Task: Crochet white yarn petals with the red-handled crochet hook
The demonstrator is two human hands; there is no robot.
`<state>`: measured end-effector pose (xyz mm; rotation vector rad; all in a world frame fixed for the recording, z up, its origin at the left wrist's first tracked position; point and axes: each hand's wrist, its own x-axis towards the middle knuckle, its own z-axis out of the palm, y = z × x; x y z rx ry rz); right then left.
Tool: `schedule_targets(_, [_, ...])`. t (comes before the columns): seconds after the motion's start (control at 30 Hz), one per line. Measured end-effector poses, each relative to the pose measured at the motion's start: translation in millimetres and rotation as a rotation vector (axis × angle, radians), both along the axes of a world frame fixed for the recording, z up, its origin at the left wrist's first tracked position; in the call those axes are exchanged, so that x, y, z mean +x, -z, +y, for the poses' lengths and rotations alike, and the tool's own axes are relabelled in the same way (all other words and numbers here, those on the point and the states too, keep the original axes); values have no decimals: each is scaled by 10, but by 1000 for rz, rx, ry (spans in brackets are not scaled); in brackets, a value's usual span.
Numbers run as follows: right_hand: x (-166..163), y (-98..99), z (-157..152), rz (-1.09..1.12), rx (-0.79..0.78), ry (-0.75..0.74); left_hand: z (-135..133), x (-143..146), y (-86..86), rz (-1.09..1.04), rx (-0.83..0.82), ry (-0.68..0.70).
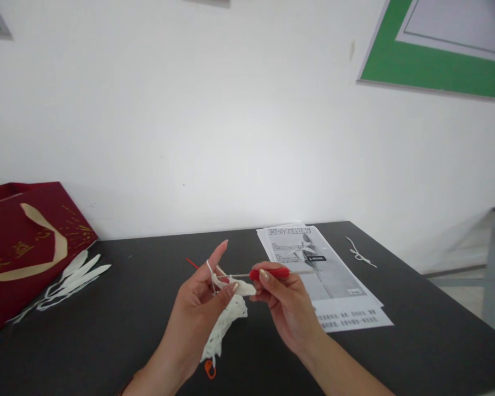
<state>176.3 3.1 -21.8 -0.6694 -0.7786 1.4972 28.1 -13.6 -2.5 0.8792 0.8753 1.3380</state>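
My left hand pinches a piece of white crochet work between thumb and fingers. White yarn loops over its raised index finger. The lower part of the crochet hangs down, with an orange stitch marker at its bottom end. In my right hand is a crochet hook with a red handle; its thin metal shaft points left and meets the work near the left index finger. Behind the left hand a thin red stick shows; what it belongs to is hidden.
Printed sheets lie on the dark table beyond my right hand. A short tied white yarn is at the far right. On the left stand a dark red bag and several white petal-shaped pieces. A white wall rises behind.
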Motion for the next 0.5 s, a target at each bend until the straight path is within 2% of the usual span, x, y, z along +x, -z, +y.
schedule_targets(0.37, [23,19,14,40,-38,-14,25,-2,73,195,58,-54])
schedule_targets(0.5, [24,9,16,42,-59,-14,30,-1,72,195,58,-43])
